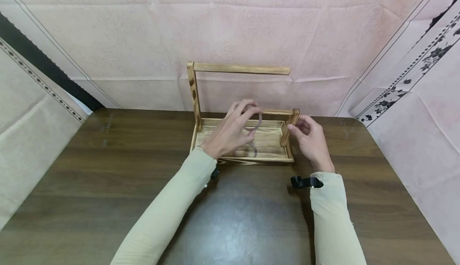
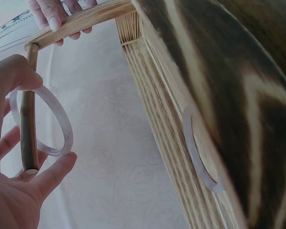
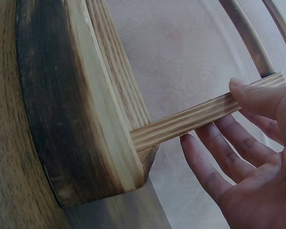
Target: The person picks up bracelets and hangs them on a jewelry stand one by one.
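Observation:
A wooden stand [image 1: 269, 159] has a tray base, a high bar [image 1: 240, 69] on a tall left post, and a lower bar [image 2: 28, 124] on a short right post [image 3: 190, 117]. My left hand [image 1: 233, 127] pinches a pale lilac bangle [image 2: 64, 124] between thumb and fingers at the lower bar's free end. The bar crosses the bangle's opening in the left wrist view; whether it passes through, I cannot tell. A second bangle [image 1: 255, 150] rests in the tray, partly hidden by the left hand. My right hand [image 1: 310, 139] grips the short post, thumb on one side and fingers opposite.
The stand sits near the far edge of a brown wooden table [image 1: 108, 177]. Close behind hangs a pale pink cloth [image 1: 230, 29], and patterned cloths [image 1: 424, 61] close off both sides. Black straps [image 1: 305, 182] with small devices are on the wrists.

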Demonstrator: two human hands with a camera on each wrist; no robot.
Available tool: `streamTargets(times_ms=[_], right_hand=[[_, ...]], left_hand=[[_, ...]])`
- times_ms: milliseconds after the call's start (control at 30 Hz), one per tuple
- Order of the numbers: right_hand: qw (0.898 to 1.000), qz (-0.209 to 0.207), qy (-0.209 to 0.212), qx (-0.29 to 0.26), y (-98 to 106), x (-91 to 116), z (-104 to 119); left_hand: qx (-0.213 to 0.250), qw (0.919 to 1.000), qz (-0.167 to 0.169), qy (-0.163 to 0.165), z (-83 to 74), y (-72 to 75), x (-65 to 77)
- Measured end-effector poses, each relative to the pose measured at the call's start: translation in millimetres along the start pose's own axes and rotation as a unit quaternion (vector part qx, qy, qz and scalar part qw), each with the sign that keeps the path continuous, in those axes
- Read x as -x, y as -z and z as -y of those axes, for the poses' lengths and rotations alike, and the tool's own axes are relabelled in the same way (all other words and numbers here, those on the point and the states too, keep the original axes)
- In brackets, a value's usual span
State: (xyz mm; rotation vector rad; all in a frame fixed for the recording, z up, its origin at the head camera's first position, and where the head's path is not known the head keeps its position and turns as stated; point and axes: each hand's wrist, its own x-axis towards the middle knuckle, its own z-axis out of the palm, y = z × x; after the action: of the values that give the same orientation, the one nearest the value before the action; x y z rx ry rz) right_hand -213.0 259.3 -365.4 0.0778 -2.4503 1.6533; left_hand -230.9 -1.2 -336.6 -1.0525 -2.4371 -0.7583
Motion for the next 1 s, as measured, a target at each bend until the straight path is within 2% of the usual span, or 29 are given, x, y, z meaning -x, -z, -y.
streamTargets(times_ms=[500,1000], right_hand=[[1.0,0.002,0.0,-0.001,0.0,1.1,0.2],[1.0,0.001,-0.001,0.002,0.2,0.7,0.1]], left_hand=[[0.006,1.0,-0.002,-0.005,-3.9,-4.1,-5.0],[-0.002,0.9999,0.012,-0.009,-7.7,-7.6,-10.9]])
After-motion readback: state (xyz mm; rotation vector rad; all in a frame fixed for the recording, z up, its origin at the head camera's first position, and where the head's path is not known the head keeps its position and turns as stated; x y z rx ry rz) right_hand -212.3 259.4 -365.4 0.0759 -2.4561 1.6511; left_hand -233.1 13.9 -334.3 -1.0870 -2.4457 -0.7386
